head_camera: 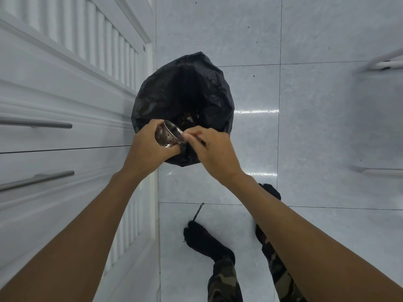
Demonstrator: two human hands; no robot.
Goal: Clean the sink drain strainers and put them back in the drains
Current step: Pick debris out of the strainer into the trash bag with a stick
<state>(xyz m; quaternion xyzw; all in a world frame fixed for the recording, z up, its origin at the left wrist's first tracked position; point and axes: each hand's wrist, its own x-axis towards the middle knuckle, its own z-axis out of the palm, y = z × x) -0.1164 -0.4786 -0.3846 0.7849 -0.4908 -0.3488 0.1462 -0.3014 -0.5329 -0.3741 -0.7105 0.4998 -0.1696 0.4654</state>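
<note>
- Head view: a person stands on pale grey floor tiles (327, 127), both bare forearms stretched out over a bin lined with a black bag (196, 83). The bin sits at twelve o'clock from the hands, just beside the cabinet front.
- The left hand (148, 147) is clamped on a metal strainer (166, 136). Its fingers curl over the far side and the thumb lies under the base, so the perforated cup is tipped on its side, its open mouth facing two o'clock towards the bag.
- The right hand (212, 149), at three o'clock from the strainer, has its fingertips (188, 138) drawn together in a pinch at the strainer's rim. A small dark scrap (202, 143) shows beside the fingers, too blurred to name.
- The strainer is held in the air above the near edge of the bag's opening, between the two hands.
- Deep in the bag, at twelve o'clock from the strainer, lies brownish waste (187, 118).
- At nine o'clock, white cabinet fronts (65, 83) with slatted panels carry two grey bar handles (37, 124).
- At six o'clock, the person's feet in black socks (205, 238) and camouflage trousers (224, 277) are planted on the tiles. A dark thread (198, 211) lies at the toe of one sock.
- At three o'clock, near the frame's edge, white bars (383, 64) show blurred.
</note>
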